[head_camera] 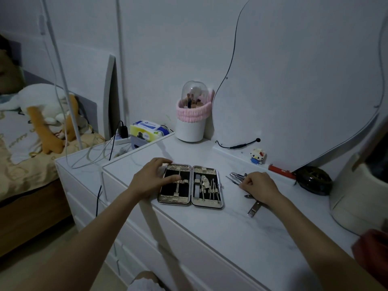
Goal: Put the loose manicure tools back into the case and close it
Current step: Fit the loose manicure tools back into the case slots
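Observation:
An open manicure case (190,203) lies flat on the white dresser top (241,232), its black lining showing. The right half holds several slim tools under straps; the left half has mostly bare straps. My left hand (152,179) rests on the case's left half, fingers spread over its far edge. My right hand (259,185) lies over a pile of loose metal tools (237,177) to the right of the case, fingers curled down among them. A nail clipper (254,208) sticks out from under that hand toward me.
A white brush holder with a pink band (192,120) stands at the back. A wavy mirror (304,85) leans on the wall, with a small block figure (257,156), a red item (280,170) and a dark round object (315,180) below it. Cables (100,156) cross the lower left cabinet.

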